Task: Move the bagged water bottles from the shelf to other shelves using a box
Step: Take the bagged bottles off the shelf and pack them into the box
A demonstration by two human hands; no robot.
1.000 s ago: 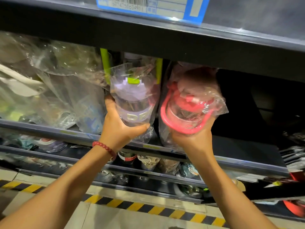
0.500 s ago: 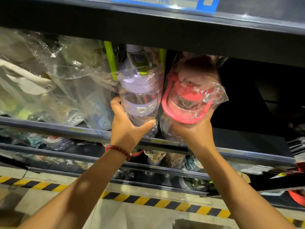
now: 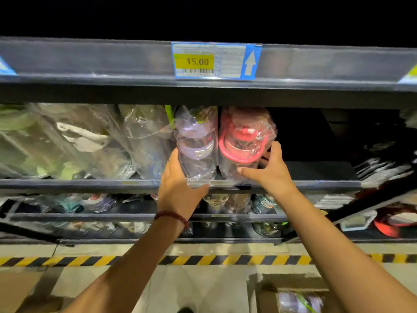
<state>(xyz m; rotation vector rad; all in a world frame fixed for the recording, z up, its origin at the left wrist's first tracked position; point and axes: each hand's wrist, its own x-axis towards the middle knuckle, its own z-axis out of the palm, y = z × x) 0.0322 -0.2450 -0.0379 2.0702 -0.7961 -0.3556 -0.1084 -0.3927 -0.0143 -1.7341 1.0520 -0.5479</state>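
hands are both up at the middle shelf (image 3: 90,184) right now. left hand (image 3: 178,184) is cupped around the lower part of the purple bagged bottle (image 3: 196,143), fingers up its left side and thumb tucked under the bag at the shelf lip, so it's gripping that one. right hand (image 3: 268,168) is spread fairly wide on the red bagged bottle (image 3: 243,138), thumb across the front low down and fingers round the right side, touching it more than clamping it. both bottles stand upright side by side at the front edge, bags touching. more bagged stuff (image 3: 74,141) is crammed in to the left, the spot to the right is dark. red bead bracelet (image 3: 172,216) on the left wrist. price tag (image 3: 215,61) above reads 15.00. cardboard box (image 3: 291,294) sits on the floor bottom right with another purple bagged bottle (image 3: 297,301) lying in it. yellow-black floor tape (image 3: 67,260) runs along the base.
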